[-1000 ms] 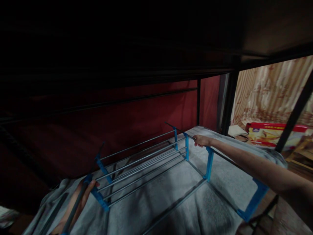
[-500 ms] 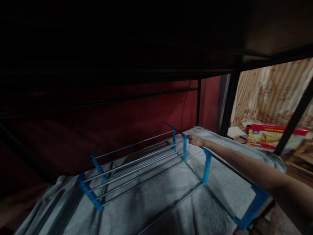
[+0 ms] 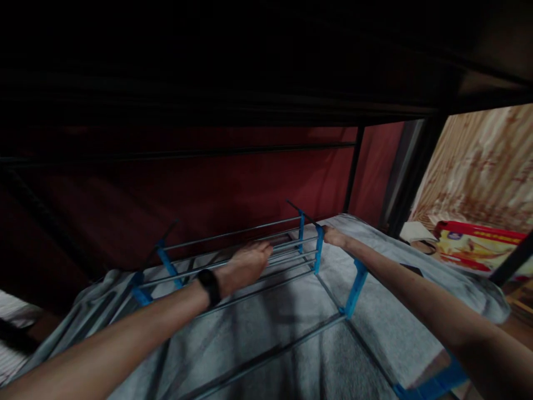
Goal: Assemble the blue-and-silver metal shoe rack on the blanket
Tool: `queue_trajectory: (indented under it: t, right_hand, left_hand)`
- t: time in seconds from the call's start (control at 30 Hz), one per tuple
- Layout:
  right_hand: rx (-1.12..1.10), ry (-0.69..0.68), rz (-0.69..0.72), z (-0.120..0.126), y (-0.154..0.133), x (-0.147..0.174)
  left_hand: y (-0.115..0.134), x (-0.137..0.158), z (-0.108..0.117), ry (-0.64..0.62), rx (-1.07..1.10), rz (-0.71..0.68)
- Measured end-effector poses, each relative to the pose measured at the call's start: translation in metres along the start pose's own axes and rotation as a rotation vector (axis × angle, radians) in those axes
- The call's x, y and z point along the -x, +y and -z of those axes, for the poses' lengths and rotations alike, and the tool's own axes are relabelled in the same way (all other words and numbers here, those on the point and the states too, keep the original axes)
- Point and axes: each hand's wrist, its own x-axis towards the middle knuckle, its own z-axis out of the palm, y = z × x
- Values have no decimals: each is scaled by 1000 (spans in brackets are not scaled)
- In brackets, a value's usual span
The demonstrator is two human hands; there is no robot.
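Setting: home bedroom, dim. Evidence: dark metal bunk-bed frame [image 3: 416, 166] overhead, grey blanket [image 3: 375, 311] on mattress, red wall [image 3: 250, 183], patterned curtain [image 3: 483, 166].

Rack [image 3: 266, 261] on cloth [image 3: 291, 339], box [image 3: 478, 247] right.

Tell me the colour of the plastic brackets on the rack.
Bright blue brackets joining the grey metal rods, clearest in the head view.

Bare forearms, no sleeves; black band [image 3: 209, 286] on left wrist.
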Motion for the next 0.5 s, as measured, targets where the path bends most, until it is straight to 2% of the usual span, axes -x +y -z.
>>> queue_trajectory:
  t: [0.1,0.23,0.37,0.5]
  right_hand:
    - [-25,-59,-17,2,1,-1]
    - [-87,-94,-46,1,2,-2]
    - [-169,-105,-43,2,4,1]
    - [-267,-109,8,2,3,3]
  left_hand:
    - [36,-60,-34,-12,92,-7]
    - [51,-116,-65,-1,159,51]
    - [58,-148,-85,-30,232,52]
    - [62,-161,-89,-27,284,58]
